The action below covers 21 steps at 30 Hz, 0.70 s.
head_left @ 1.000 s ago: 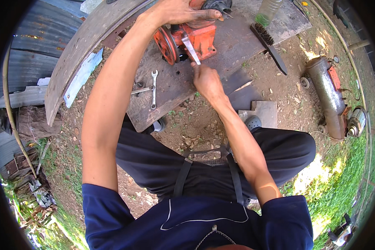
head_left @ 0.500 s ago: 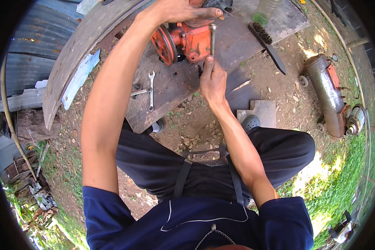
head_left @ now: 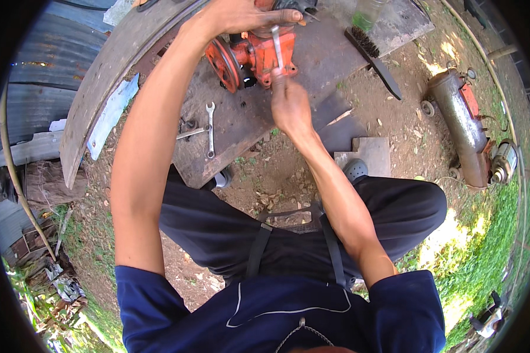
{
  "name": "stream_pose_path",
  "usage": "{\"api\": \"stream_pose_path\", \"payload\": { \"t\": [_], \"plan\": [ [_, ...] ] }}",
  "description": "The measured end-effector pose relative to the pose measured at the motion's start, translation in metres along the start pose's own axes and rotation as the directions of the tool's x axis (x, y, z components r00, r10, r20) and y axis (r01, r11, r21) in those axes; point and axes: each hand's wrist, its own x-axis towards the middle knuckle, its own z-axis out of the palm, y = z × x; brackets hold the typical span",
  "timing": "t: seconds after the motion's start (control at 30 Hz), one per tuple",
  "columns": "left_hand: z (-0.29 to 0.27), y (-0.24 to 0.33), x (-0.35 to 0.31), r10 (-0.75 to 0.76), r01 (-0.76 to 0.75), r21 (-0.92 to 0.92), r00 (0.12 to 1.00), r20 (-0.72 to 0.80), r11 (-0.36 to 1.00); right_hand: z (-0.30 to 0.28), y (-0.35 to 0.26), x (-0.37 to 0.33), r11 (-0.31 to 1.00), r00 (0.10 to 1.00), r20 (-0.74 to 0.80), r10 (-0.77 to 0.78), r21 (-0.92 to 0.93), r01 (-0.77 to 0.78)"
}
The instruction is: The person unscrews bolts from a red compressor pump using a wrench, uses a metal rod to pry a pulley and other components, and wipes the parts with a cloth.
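An orange metal machine (head_left: 270, 50) with a pulley wheel (head_left: 224, 65) on its left side stands on the dark board at the top of the head view. My left hand (head_left: 241, 15) grips its upper part, the thumb stretched across to the right; the other fingers are partly cut off by the frame's edge. In my right hand (head_left: 291, 105) is a wrench (head_left: 277, 47), held by its lower end, fist closed. The wrench's far end lies against the machine's front, below my left thumb. Motion blurs the right hand somewhat.
A spare wrench (head_left: 211, 130) lies left on the board (head_left: 203, 167), crossing another metal tool (head_left: 191, 133). To the right are a wire brush (head_left: 373, 62) and a clear bottle (head_left: 368, 15) with green liquid. A metal tank (head_left: 460, 126) with wheels lies on the ground further right.
My right hand has moved left, and the wrench has swung from near upright to leaning left at its top. My left hand keeps its hold on the machine.
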Motion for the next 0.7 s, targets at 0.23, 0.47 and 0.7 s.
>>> {"api": "stream_pose_path", "payload": {
  "t": [0.23, 0.47, 0.7],
  "plan": [
    [0.005, -0.002, 0.002, 0.027, -0.027, 0.012, 0.999, -0.018, 1.0, 0.01, 0.03, -0.011, 0.988, 0.988, 0.054, 0.146, 0.04, -0.148],
    [0.008, -0.001, 0.007, 0.019, -0.018, 0.016, 0.999, -0.037, 1.0, -0.003, 0.043, -0.007, 0.976, 0.956, -0.201, -0.215, -0.002, 0.219],
    [0.005, 0.005, 0.023, -0.033, 0.031, 0.064, 0.999, 0.022, 0.997, -0.001, 0.045, -0.009, 0.964, 0.932, -0.275, -0.237, 0.051, 0.26]
  ]
}}
